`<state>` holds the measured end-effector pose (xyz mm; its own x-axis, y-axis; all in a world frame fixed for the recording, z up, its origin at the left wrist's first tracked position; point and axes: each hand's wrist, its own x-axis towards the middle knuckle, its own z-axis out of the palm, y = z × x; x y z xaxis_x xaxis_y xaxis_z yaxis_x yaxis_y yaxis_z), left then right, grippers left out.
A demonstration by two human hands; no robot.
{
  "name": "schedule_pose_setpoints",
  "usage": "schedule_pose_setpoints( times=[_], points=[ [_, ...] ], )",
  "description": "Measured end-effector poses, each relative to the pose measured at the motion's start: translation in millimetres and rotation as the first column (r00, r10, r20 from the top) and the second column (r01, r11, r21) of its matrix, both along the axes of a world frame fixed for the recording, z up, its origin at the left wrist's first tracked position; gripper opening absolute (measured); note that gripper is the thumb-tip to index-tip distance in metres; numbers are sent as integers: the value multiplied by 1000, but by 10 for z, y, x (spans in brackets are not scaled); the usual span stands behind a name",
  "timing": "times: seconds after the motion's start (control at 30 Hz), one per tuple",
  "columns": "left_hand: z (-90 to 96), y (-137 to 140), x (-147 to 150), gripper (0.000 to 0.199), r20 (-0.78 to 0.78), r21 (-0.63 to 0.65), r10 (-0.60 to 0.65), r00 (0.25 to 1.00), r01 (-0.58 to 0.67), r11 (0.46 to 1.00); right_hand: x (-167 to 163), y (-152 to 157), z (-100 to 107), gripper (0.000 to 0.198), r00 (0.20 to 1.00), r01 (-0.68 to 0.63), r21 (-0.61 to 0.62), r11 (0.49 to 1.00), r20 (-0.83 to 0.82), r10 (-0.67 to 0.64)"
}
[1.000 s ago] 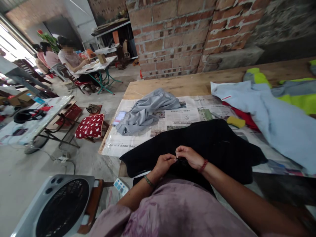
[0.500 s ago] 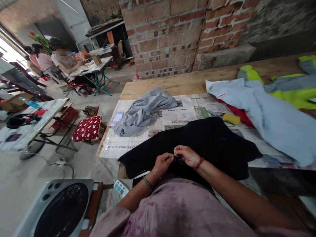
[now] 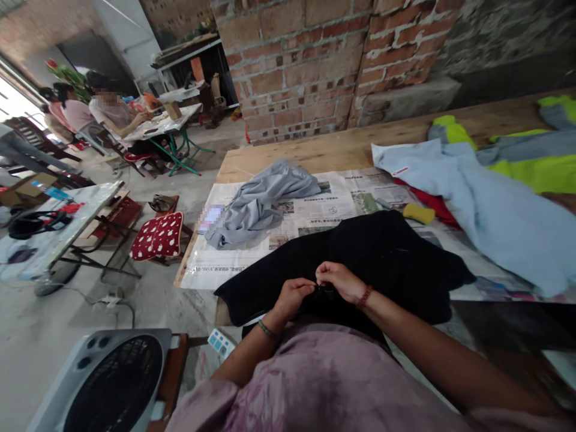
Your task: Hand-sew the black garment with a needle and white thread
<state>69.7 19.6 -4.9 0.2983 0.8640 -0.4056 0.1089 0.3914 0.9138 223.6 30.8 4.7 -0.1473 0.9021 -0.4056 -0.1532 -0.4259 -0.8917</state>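
Observation:
A black garment (image 3: 366,249) lies spread over the near edge of the table and hangs down toward my lap. My left hand (image 3: 292,298), with a green bracelet at the wrist, is closed in a pinch on a small dark bit of this cloth. Close against it on the right, my right hand (image 3: 341,279) pinches with thumb and forefinger, a red beaded bracelet on its wrist. Whatever sits between the right fingertips is too small to make out. Both hands stay just above the garment's near side.
Newspaper (image 3: 211,264) covers the wooden table (image 3: 256,157). On it lie a crumpled grey garment (image 3: 256,201), a yellow sponge (image 3: 418,213) and a light blue garment (image 3: 490,210). A fan (image 3: 121,384) stands at lower left, near a red cushioned stool (image 3: 157,236). Several people sit farther back.
My view has shifted slightly. Both hands stay together over the same part of the black garment, with only small finger movement.

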Motion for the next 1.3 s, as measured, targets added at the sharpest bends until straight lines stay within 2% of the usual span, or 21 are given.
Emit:
schedule_pose_setpoints(
  times=[0.07,0.23,0.37,0.47,0.67,0.9,1.1,1.3],
  points=[
    [14,25,-42,17,45,6,-42,998,42,999,17,-1,-10,14,1000,-13,-32,999,-28,13],
    [-36,68,-117,23,61,227,-95,994,79,971,46,13,-53,15,996,-49,-93,994,-75,42],
    [-50,86,-161,22,-38,355,-133,990,138,925,61,25,-79,15,994,-54,-114,992,-96,43],
    [-34,83,-167,25,-115,406,-136,984,172,898,59,22,-77,16,995,-45,-120,992,-98,33],
    [-61,42,-58,9,-167,502,-93,982,165,849,32,8,-52,18,996,3,-98,995,-88,-11],
    [-102,13,24,8,-215,534,-17,976,132,835,12,-10,-56,18,997,29,-65,997,-71,-33],
    [-75,-57,35,10,-223,581,-23,975,152,799,6,44,-115,18,996,57,-63,996,-71,-61],
    [-25,-126,29,10,-227,597,-94,969,215,773,116,175,-114,23,984,165,-63,984,-63,-169]
  ],
)
